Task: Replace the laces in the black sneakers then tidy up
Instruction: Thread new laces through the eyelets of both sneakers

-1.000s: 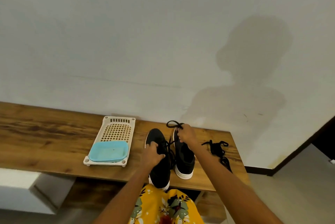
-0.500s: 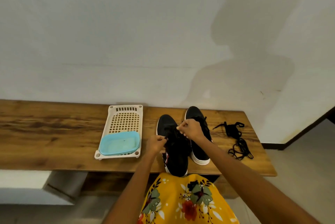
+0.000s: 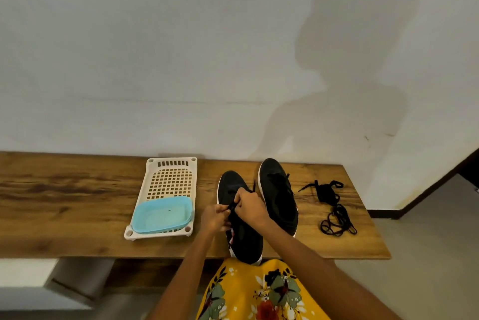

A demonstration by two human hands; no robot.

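Note:
Two black sneakers stand side by side on the wooden table (image 3: pixel 64 205). The left sneaker (image 3: pixel 245 239) overhangs the front edge; the right sneaker (image 3: pixel 278 195) sits further back. Over the left sneaker's lacing area my left hand (image 3: pixel 213 217) and my right hand (image 3: pixel 250 207) meet, both pinching its black lace (image 3: pixel 232 206). A loose end of the lace sticks up between the shoes. A tangle of loose black laces (image 3: pixel 334 209) lies on the table to the right of the shoes.
A white perforated plastic tray (image 3: pixel 168 177) lies left of the shoes, with a light blue container (image 3: pixel 163 214) in its near end. The white wall runs close behind the table. The table's right end drops to the grey floor.
The view has tilted down and come closer. My right hand came down from holding the lace up behind the shoes to meet my left hand over the left sneaker.

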